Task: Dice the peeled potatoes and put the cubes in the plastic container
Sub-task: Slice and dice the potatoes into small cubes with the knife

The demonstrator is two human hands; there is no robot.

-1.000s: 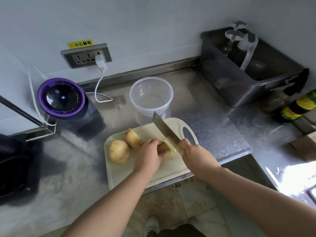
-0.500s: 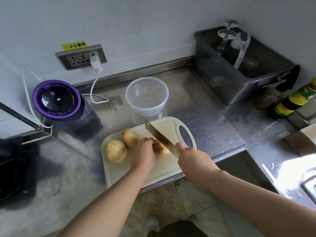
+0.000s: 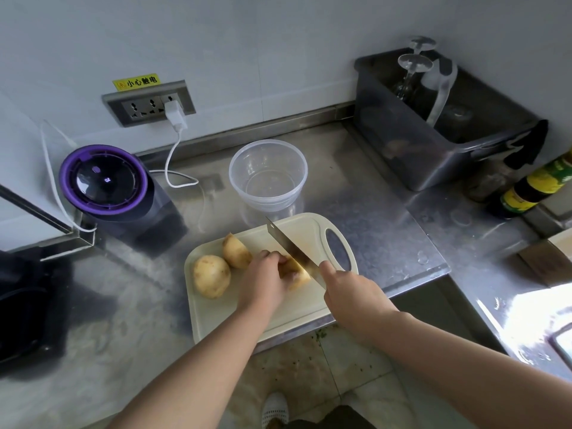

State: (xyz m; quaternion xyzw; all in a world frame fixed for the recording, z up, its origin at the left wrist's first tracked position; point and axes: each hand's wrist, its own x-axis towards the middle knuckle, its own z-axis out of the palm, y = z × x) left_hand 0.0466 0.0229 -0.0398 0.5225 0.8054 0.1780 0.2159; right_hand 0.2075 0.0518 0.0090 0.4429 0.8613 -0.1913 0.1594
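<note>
Left grip [image 3: 263, 283] curls round the potato [image 3: 298, 275] on the board [image 3: 297, 311], right grip [image 3: 349, 292] clasps the knife [image 3: 288, 246]; if the potato rolls, the blade may nick the left grip

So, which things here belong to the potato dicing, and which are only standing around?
Job: left hand, potato being cut, right hand, knife, two more potatoes, cutting board, plastic container.
Standing around: purple appliance, white charger, grey bin, bottle.
</note>
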